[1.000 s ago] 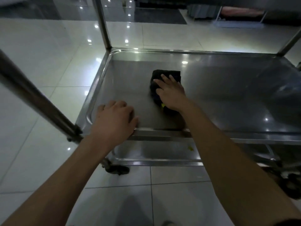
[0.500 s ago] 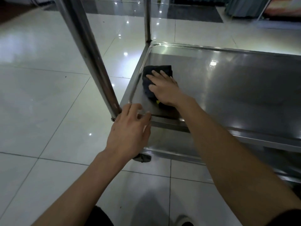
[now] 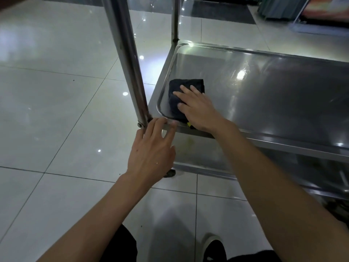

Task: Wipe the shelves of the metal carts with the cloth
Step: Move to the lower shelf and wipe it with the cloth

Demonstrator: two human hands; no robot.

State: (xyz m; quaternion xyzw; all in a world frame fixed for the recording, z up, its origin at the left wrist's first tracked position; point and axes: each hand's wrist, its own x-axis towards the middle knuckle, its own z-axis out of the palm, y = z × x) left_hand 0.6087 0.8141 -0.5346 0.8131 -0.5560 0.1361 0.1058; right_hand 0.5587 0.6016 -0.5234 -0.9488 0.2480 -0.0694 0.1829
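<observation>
Steel shelf (image 3: 264, 95) of the cart, dull shine with ceiling lights reflected in it. Folded dark cloth (image 3: 184, 91) lies in the shelf's near-left corner, just inside the raised rim. Right hand (image 3: 198, 110) lies flat on top of the cloth, fingers straight and slightly spread, pressing down on it rather than gripping it; a bit of yellow shows at the cloth's near edge under the heel of the hand.

Left hand (image 3: 153, 154) reaches toward the cart's near-left corner, fingers extended and loose, holding nothing. Fingertips (image 3: 172, 126) sit at the shelf's front rim beside the base of the upright post (image 3: 128, 61); whether they touch the metal cannot be told.

A lower shelf (image 3: 207, 157) shows beneath. A caster (image 3: 170, 173) sits under the corner on the pale glossy floor tiles (image 3: 56, 120). Black shoe (image 3: 214, 248) at the bottom edge.
</observation>
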